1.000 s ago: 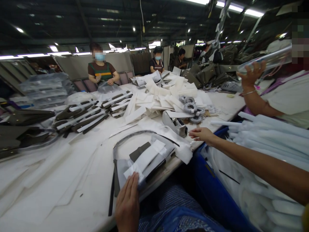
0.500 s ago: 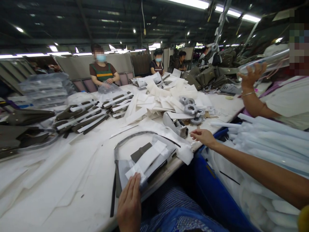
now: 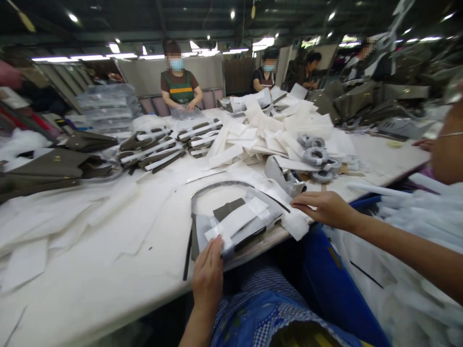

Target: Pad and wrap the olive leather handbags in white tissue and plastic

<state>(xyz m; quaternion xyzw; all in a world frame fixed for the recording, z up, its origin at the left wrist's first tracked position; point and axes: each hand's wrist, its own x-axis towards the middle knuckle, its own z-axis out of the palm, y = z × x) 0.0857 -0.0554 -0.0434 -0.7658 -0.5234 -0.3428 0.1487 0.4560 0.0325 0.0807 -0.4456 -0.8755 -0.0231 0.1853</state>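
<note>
A dark olive handbag (image 3: 229, 207), partly covered in translucent wrapping, lies at the table's front edge. Its wrapped strap (image 3: 220, 184) arches behind it, and a white strip (image 3: 238, 221) crosses its top. My left hand (image 3: 209, 267) rests on the near left end of the bag, fingers stretched out. To the right, my right hand (image 3: 327, 207) is closed in a pinch just in front of a tape dispenser (image 3: 284, 176). Whatever the pinch holds is too small to make out. Beside the bag, a white sheet (image 3: 296, 224) hangs over the edge.
Behind the bag are a heap of white sheets (image 3: 267, 132), coiled grey straps (image 3: 315, 156) and wrapped olive pieces (image 3: 152, 152). A blue bin (image 3: 325, 274) with white padding stands at right. Co-workers sit across the table (image 3: 119, 289); another person's arm (image 3: 450, 140) is at right.
The view has turned left, so the table scene sits further right. My right hand's fingers have drawn together near the dispenser. The right-hand co-worker's raised arm has lowered. My left hand stays on the bag.
</note>
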